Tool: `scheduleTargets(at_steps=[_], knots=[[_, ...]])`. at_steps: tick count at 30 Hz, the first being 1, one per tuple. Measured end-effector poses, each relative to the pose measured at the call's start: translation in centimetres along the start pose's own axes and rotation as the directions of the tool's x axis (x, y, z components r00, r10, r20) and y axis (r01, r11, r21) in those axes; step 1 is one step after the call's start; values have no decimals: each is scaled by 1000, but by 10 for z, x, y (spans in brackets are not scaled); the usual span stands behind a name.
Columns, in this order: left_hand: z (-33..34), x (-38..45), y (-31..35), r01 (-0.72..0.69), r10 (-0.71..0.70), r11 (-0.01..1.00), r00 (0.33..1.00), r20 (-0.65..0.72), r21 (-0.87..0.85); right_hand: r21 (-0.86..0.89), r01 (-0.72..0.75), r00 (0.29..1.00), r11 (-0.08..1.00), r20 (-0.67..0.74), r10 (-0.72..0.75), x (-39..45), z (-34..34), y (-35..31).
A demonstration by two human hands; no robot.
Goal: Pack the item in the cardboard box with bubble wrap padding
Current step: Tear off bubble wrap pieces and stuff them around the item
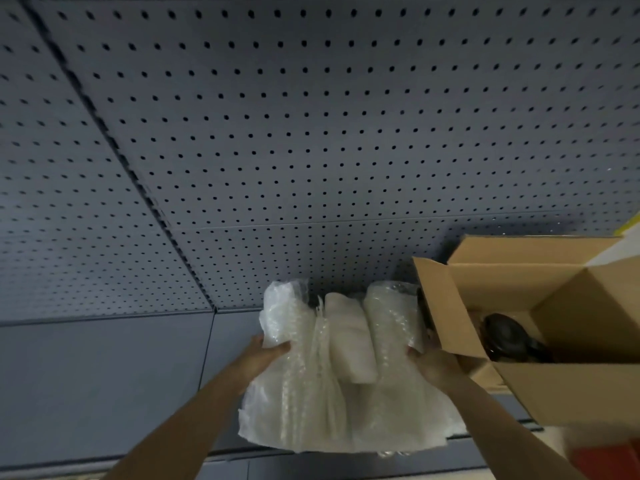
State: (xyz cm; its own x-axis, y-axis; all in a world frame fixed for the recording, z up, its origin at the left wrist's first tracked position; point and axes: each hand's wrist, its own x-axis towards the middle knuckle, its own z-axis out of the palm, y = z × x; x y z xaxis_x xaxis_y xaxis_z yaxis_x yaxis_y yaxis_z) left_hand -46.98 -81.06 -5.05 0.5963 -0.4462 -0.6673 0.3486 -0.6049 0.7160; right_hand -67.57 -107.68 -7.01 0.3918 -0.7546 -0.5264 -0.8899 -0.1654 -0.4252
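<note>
A bundle of clear bubble wrap (pixel 339 382), folded in several layers, hangs in front of me at the lower middle. My left hand (pixel 265 355) grips its left edge and my right hand (pixel 431 363) grips its right edge. To the right stands an open cardboard box (pixel 568 393) with its flaps raised. Inside it lies a dark round item (pixel 504 336), partly hidden by the box's front wall. The bubble wrap's right side almost touches the box's left flap.
A grey pegboard wall (pixel 311 133) fills the upper view, with a plain grey panel (pixel 97 386) below it. Something red (pixel 602 459) shows at the bottom right, and a yellow-and-white edge (pixel 632 225) at the far right.
</note>
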Motion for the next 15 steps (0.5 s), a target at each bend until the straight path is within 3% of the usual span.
scheduleTargets(at_steps=[6, 10, 12, 15], knots=[[-12, 6, -6, -33, 35, 998, 999, -28, 59, -117, -1, 996, 993, -86, -10, -11, 2, -7], [-8, -2, 1, -9, 25, 997, 978, -208, 80, -9, -54, 983, 999, -175, 52, -27, 11, -7], [-6, -1, -1, -63, 91, 992, 954, -287, 105, 149, -129, 978, 980, -146, 151, -35, 18, 0], [-4, -9, -1, -214, 244, 969, 901, -360, 122, 289, -228, 973, 930, 45, 225, -43, 22, 10]])
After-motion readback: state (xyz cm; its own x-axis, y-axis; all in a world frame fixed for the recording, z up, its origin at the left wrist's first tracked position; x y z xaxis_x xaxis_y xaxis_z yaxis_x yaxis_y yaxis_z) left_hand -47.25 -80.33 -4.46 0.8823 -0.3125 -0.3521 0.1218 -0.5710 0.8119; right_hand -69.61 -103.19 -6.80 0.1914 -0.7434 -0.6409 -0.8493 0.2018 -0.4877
